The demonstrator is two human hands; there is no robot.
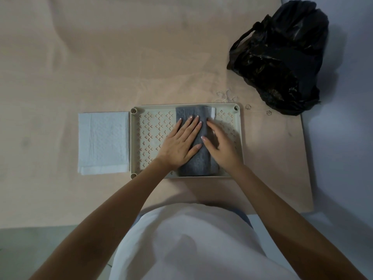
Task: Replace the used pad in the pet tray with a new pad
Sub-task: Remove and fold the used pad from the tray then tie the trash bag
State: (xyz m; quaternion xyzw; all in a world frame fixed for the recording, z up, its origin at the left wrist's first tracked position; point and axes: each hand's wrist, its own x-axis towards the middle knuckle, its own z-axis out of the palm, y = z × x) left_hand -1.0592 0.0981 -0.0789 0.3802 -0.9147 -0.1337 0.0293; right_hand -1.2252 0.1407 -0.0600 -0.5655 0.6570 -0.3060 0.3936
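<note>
A cream pet tray [185,106] with a perforated grid floor lies on the pink mat in front of me. A grey used pad [196,164], folded into a narrow strip with a white edge at its top right, lies along the tray's middle. My left hand [181,142] rests flat on the pad, fingers spread. My right hand [219,140] presses on the pad's right edge with its fingers curved over the fold. A folded white new pad [104,143] lies flat on the mat just left of the tray.
A crumpled black plastic bag [280,59] sits at the mat's far right corner. The pink mat [121,57] stretches wide behind and to the left of the tray. Grey floor borders it on the right and near side.
</note>
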